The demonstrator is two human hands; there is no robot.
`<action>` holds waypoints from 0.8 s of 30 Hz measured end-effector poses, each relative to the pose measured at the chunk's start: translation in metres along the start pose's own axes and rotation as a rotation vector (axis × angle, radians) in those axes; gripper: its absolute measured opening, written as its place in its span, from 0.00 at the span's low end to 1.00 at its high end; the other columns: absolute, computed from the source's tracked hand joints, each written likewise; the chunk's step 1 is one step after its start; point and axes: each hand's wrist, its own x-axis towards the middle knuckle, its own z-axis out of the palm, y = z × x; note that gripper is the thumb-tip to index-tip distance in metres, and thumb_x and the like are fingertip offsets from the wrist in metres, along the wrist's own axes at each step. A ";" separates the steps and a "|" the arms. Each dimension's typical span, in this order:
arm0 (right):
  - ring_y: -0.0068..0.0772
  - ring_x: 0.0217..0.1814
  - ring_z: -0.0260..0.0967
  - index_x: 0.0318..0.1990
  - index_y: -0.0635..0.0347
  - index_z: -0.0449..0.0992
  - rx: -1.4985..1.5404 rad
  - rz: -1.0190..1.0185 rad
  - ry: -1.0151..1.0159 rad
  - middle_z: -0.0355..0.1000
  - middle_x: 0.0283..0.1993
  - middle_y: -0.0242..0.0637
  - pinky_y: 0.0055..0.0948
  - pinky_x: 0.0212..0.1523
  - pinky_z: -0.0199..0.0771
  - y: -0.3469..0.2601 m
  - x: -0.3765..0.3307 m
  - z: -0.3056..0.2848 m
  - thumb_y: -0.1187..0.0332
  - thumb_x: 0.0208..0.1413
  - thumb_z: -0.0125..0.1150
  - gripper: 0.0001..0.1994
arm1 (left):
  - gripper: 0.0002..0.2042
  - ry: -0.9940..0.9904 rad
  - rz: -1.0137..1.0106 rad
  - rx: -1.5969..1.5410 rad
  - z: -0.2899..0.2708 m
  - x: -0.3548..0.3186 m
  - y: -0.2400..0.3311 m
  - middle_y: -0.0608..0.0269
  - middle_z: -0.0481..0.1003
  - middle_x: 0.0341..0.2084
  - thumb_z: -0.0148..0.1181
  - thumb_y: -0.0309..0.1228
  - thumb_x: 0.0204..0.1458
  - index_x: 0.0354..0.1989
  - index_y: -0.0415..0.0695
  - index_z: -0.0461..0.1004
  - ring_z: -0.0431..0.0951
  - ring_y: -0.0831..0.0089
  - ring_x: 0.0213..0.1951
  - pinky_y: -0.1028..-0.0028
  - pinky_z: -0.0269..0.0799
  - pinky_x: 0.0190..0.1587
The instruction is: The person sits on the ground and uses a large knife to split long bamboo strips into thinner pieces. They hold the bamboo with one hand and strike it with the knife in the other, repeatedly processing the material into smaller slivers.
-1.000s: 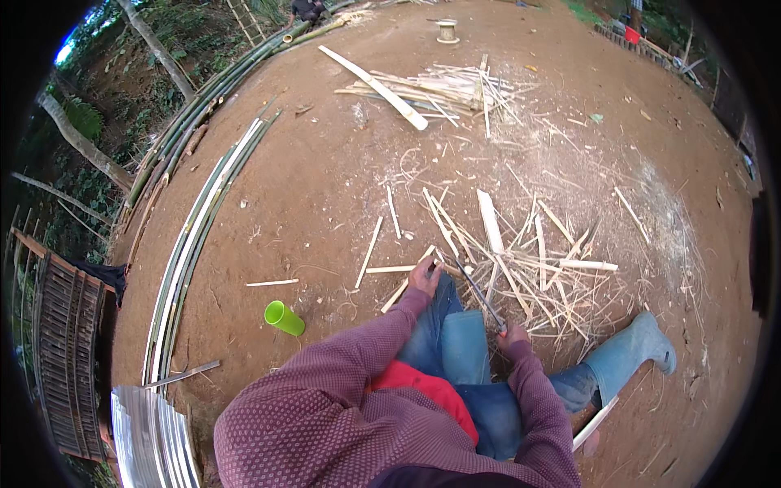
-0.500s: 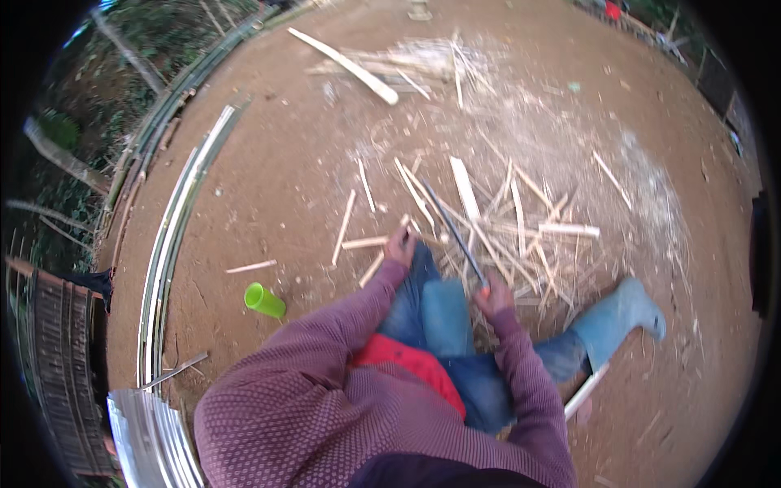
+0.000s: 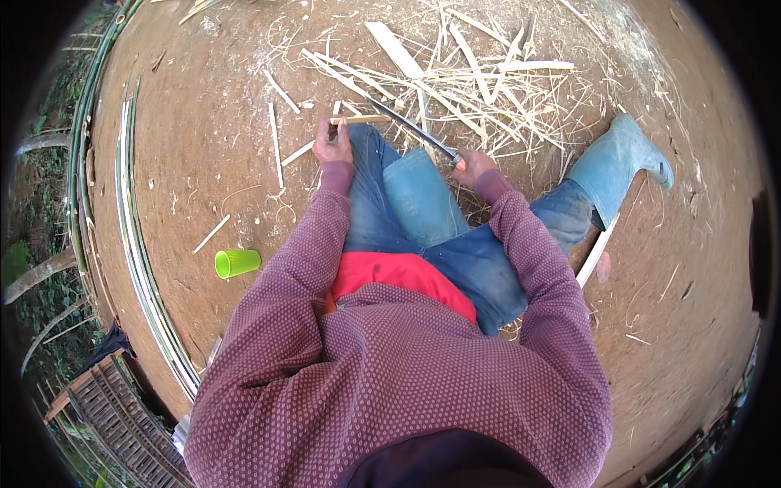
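My left hand (image 3: 332,146) is closed on one end of a short bamboo strip (image 3: 366,119), just beyond my bent left knee. The strip lies roughly level and points right. In my right hand (image 3: 476,168) is the orange handle of a machete, gripped above my shins. Its long dark blade (image 3: 415,128) slants away to the left, and its tip is close to the strip's right end. Whether blade and strip touch, I cannot tell. Beneath the machete is one blue rubber boot (image 3: 419,195); the other boot (image 3: 622,167) stretches out to the right.
Beyond my legs a heap of split bamboo strips and shavings (image 3: 488,89) covers the dirt. A green cup (image 3: 237,263) lies on its side to my left. Farther left are long bamboo poles (image 3: 130,203) and a slatted wooden structure (image 3: 122,415).
My view has tilted and turned, so the ground has shifted in the picture. The machete blade now leans farther left, toward the left hand. Both hands keep their grip.
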 end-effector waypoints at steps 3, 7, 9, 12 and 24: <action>0.49 0.33 0.71 0.41 0.56 0.70 0.017 -0.072 0.100 0.72 0.29 0.47 0.43 0.36 0.70 -0.032 -0.018 -0.012 0.63 0.41 0.61 0.18 | 0.07 -0.042 -0.029 0.152 -0.009 -0.005 0.028 0.58 0.74 0.22 0.59 0.30 0.49 0.33 0.40 0.71 0.73 0.73 0.25 0.72 0.69 0.31; 0.56 0.34 0.68 0.37 0.61 0.69 -0.110 -0.038 0.138 0.69 0.31 0.53 0.48 0.34 0.68 0.010 -0.006 0.016 0.62 0.47 0.54 0.14 | 0.16 0.001 -0.071 0.042 -0.013 -0.008 0.010 0.48 0.75 0.35 0.59 0.33 0.49 0.43 0.36 0.70 0.77 0.64 0.39 0.68 0.70 0.42; 0.58 0.36 0.68 0.33 0.65 0.70 0.007 0.088 0.156 0.69 0.32 0.57 0.49 0.37 0.68 0.011 -0.010 0.014 0.60 0.49 0.52 0.15 | 0.17 -0.021 -0.060 0.195 -0.012 -0.008 0.011 0.43 0.75 0.35 0.59 0.33 0.49 0.44 0.33 0.70 0.77 0.59 0.38 0.69 0.71 0.42; 0.56 0.34 0.70 0.42 0.58 0.71 -0.104 0.056 0.128 0.71 0.30 0.54 0.48 0.36 0.69 0.007 -0.012 0.003 0.60 0.44 0.55 0.18 | 0.11 -0.062 0.015 0.099 0.001 0.000 0.011 0.54 0.74 0.26 0.58 0.32 0.50 0.38 0.37 0.72 0.74 0.70 0.30 0.72 0.70 0.36; 0.52 0.35 0.71 0.35 0.57 0.73 -0.152 0.073 0.152 0.72 0.29 0.47 0.43 0.38 0.70 0.001 -0.004 0.005 0.62 0.39 0.59 0.14 | 0.10 0.044 0.084 0.131 -0.007 -0.006 0.019 0.55 0.70 0.18 0.59 0.32 0.49 0.31 0.38 0.69 0.71 0.69 0.22 0.71 0.67 0.28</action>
